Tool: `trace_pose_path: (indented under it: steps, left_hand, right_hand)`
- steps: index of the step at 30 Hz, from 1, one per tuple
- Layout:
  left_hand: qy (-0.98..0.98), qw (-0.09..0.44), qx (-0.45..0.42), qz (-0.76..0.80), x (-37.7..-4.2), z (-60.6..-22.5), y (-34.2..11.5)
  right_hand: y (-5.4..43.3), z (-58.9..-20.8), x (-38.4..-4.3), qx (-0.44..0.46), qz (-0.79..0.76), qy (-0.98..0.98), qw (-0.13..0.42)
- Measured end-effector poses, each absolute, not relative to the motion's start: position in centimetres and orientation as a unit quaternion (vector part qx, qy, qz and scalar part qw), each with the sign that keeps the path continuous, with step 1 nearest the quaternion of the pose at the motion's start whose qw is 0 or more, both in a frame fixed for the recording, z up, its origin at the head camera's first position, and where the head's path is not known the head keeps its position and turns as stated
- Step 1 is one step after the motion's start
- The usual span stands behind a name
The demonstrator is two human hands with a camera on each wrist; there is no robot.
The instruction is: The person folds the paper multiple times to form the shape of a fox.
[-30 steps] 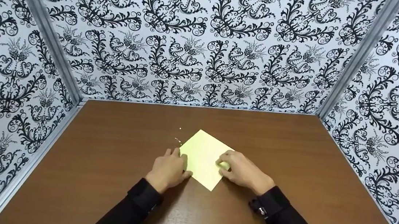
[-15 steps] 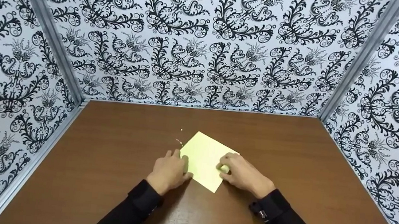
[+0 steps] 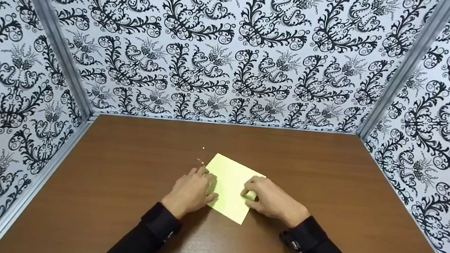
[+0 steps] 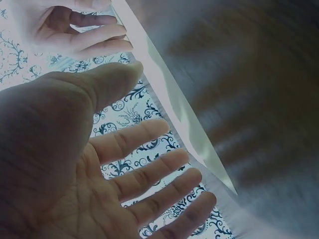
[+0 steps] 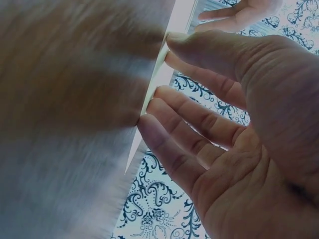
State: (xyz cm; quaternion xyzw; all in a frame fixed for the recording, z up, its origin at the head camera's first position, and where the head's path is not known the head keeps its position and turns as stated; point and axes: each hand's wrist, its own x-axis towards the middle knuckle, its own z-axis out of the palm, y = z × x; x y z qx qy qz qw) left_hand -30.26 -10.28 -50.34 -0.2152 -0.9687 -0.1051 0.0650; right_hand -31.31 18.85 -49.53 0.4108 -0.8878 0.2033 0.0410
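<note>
A square pale-yellow sheet of paper lies on the brown table, turned at an angle. My left hand rests at its left side, with fingertips and thumb on the paper's edge. In the left wrist view, the fingers of the left hand are spread and fairly straight. My right hand touches the paper's right side, fingers bent and thumb apart from them. The right wrist view shows the right hand's fingertips along the paper, seen almost edge-on.
Small pale specks dot the table left of the paper. The brown tabletop reaches back to a wall with a black-and-white scroll pattern. Grey metal posts stand at the corners.
The paper has turned a little counterclockwise and shifted slightly toward me. My left fingers have moved slightly on its edge; the right hand stays at its right side.
</note>
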Motion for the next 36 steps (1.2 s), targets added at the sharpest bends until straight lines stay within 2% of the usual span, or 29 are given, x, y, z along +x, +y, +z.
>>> trace_pose_path:
  steps: [18, 29, 36]
  left_hand:
    - [-0.966, 0.023, -0.231, -0.117, -30.0, -50.7, -10.0]
    - [-0.967, 0.057, -0.233, -0.088, -29.8, -50.7, -10.5]
    - [-0.967, 0.053, -0.231, -0.098, -30.0, -50.7, -10.7]
  right_hand:
    - [18.7, -49.4, -30.4, 0.42, 0.188, -0.887, 0.032]
    - [18.0, -48.9, -30.4, 0.433, 0.188, -0.88, 0.044]
    - [17.5, -49.2, -30.2, 0.442, 0.186, -0.877, 0.038]
